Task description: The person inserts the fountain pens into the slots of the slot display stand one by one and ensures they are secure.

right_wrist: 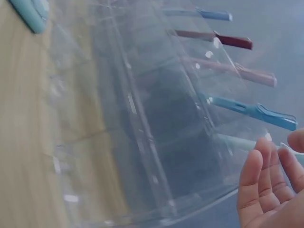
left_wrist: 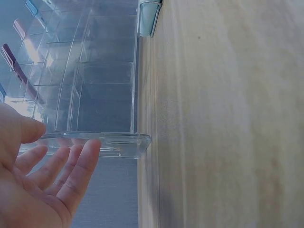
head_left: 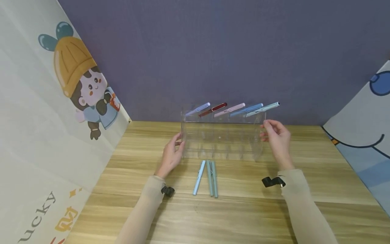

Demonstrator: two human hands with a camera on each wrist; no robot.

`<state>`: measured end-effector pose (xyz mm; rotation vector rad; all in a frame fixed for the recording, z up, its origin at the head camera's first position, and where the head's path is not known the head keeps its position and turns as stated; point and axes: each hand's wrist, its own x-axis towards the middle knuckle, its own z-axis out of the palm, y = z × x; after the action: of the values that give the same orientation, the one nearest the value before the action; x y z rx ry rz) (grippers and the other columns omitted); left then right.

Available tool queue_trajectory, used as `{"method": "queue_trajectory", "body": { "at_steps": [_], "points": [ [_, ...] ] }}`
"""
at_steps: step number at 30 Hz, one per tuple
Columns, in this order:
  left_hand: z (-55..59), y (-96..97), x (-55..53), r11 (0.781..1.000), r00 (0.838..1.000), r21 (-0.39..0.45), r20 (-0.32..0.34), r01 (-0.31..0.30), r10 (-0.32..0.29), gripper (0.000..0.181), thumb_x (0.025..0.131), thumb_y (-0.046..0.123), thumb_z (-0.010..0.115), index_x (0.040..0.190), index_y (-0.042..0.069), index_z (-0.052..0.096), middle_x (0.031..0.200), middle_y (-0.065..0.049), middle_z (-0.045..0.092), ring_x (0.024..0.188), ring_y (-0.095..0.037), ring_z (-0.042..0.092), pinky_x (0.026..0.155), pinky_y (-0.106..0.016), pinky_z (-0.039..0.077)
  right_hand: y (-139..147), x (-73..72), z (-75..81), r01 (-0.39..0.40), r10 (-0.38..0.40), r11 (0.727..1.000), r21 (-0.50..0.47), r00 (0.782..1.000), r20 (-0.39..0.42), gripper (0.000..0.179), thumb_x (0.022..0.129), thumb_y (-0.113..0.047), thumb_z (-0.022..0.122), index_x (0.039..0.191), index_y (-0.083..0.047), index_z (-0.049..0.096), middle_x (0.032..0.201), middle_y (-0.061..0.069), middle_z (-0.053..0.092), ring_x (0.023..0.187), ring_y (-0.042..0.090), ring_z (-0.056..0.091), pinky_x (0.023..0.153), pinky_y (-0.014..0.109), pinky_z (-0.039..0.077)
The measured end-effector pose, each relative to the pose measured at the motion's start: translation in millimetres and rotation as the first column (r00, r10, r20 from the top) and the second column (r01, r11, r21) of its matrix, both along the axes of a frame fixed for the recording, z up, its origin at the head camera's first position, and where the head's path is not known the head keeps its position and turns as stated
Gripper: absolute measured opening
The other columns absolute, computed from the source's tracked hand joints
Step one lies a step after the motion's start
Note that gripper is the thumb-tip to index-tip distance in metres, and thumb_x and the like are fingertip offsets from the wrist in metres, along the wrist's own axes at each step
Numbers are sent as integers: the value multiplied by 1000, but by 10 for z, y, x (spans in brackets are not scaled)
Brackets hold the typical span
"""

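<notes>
A clear plastic pen organizer (head_left: 221, 130) with several compartments stands at the back of the table. Pens lean from its rear row: lavender (head_left: 198, 109), dark red (head_left: 217, 107), pink (head_left: 231, 109), blue (head_left: 248, 109) and pale mint (head_left: 264, 108). My left hand (head_left: 171, 156) touches the organizer's left side, its fingers (left_wrist: 80, 173) fairly straight along the outside. At the upper right corner is my right hand (head_left: 278, 140), thumb apart from its relaxed fingers (right_wrist: 251, 178). In front lie a light blue pen (head_left: 199, 178) and two grey-green pens (head_left: 210, 179).
The wood-grain table (head_left: 243, 217) meets a dark blue-grey wall (head_left: 213, 51) right behind the organizer. White printed panels (head_left: 36, 118) border the left and right sides. Both wrists wear small black devices (head_left: 272, 182).
</notes>
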<state>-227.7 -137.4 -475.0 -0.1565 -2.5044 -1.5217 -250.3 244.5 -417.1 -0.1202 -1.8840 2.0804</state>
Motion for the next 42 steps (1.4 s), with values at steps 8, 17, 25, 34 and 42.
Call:
{"method": "queue_trajectory", "body": {
  "at_steps": [8,17,25,34,42],
  "points": [
    [5,33,-4,1000,1000,8,-1,10,-10,49,108,12,58,155,2,49,153,-25,58,126,-41,67,100,-50,65,-96,143,-180,-53,43,991,126,996,79,22,106,-25,69,119,-7,70,90,-15,75,65,4,68,58,18,62],
    [19,41,7,1000,1000,17,-2,5,-5,49,108,13,59,156,5,50,154,-20,58,126,-38,67,99,-47,65,-208,242,-362,-110,95,979,171,991,96,17,106,-23,68,115,-9,70,88,-18,75,65,4,68,58,20,62],
    [21,33,0,1000,1000,22,3,6,-6,49,108,11,59,156,3,50,153,-21,58,126,-39,67,98,-48,65,-364,311,-476,-196,172,953,229,977,123,33,107,-20,65,127,6,63,91,-14,74,67,5,67,60,21,61],
    [47,19,-10,1000,1000,-3,-5,5,-5,50,108,13,59,156,3,48,155,-22,57,128,-39,66,97,-50,65,-595,382,-559,-280,251,936,215,956,154,30,106,-13,64,126,10,62,94,-1,75,66,10,67,58,22,60],
    [26,6,8,1000,1000,1,15,-5,5,50,108,14,59,157,8,49,155,-20,57,129,-38,66,98,-48,65,-830,518,-684,-496,436,832,248,862,260,36,104,-14,68,134,5,64,115,25,73,73,19,70,61,27,64]
  ]
}}
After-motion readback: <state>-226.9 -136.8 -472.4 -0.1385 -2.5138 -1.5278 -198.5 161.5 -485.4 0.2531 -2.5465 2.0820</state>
